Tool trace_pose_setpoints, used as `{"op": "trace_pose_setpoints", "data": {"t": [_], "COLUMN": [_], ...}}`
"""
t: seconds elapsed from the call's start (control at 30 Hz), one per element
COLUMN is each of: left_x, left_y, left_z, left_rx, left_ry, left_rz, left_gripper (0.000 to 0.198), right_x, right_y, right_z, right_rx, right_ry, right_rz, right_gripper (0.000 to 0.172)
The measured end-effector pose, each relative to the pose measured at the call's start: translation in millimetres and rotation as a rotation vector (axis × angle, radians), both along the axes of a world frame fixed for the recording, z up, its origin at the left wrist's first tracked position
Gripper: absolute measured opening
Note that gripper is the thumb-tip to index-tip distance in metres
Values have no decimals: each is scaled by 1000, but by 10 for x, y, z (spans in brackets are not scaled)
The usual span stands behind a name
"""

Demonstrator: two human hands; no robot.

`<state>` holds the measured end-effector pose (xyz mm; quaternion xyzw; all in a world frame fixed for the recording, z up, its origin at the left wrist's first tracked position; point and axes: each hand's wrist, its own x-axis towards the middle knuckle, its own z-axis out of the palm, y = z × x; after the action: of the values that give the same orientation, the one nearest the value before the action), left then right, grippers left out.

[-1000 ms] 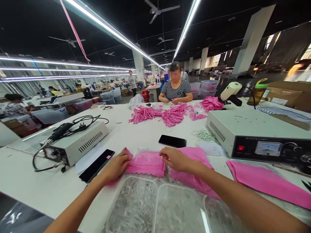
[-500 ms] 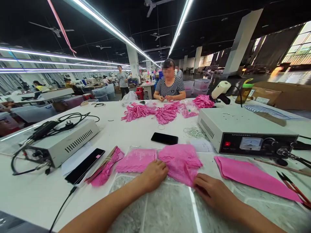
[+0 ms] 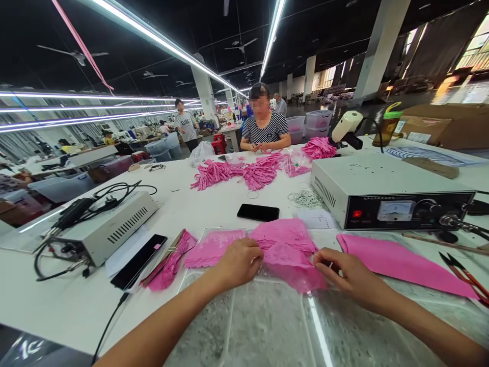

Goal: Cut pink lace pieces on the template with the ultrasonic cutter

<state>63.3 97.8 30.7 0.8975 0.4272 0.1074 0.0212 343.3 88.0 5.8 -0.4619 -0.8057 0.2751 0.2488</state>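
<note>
A thin pink lace piece (image 3: 292, 262) is stretched between my two hands, above a clear-covered grey surface (image 3: 267, 321). My left hand (image 3: 240, 260) pinches its left edge, fingers closed. The fingertips of my right hand (image 3: 338, 267) are closed on its right edge. Just behind lies a pile of pink lace pieces (image 3: 284, 232), and a second pink stack (image 3: 217, 247) is left of it, partly behind my left hand. A folded pink cloth (image 3: 397, 260) lies to the right, and a tied pink bundle (image 3: 171, 262) to the left.
A grey box with a meter (image 3: 385, 188) stands at right, near red-handled scissors (image 3: 464, 278). Another grey box (image 3: 110, 224) with cables is at left. Phones (image 3: 258, 212) and pink strips (image 3: 260, 176) lie on the white table (image 3: 191, 206). A person (image 3: 265, 127) sits across.
Both hands have lifted slightly, and the lace piece now spreads wider between them. My right hand has moved a little right and up. The view has shifted slightly.
</note>
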Motion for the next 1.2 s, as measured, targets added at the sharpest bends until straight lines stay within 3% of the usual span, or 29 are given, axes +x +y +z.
{"op": "trace_pose_setpoints", "data": {"t": [0.07,0.2,0.23,0.3,0.37,0.4,0.5,0.63,0.83,1.0,1.13,1.2], "left_x": [64,386,477,603,616,578,363,140,90,-8,143,374], "left_y": [-83,-206,-198,-144,-88,-78,-132,-207,82,118,-41,-114], "left_z": [-27,-199,-253,-340,-382,-385,-342,-217,-39,-62,-50,-17], "left_rx": [28,103,122,156,187,200,217,182,92,16,-38,-65], "left_ry": [-12,-12,-2,22,36,37,19,-41,-224,-313,-339,-339], "left_rz": [13,47,50,46,43,42,35,71,225,287,256,216], "left_gripper": [10,46,45,23,2,4,11,19,38,31,21,39], "right_x": [-28,-101,-108,-95,-41,-4,101,125,85,197,198,137], "right_y": [-23,-48,-52,-64,-89,-106,-146,-89,183,243,221,206], "right_z": [28,33,28,7,-32,-61,-172,-262,-77,27,4,11], "right_rx": [-8,-1,6,23,44,51,82,206,182,96,63,71], "right_ry": [2,0,-3,-13,-28,-35,-36,28,159,271,312,306], "right_rz": [10,36,38,38,31,29,29,-3,-181,-303,-312,-302], "right_gripper": [33,31,31,31,29,27,18,21,18,23,27,27]}}
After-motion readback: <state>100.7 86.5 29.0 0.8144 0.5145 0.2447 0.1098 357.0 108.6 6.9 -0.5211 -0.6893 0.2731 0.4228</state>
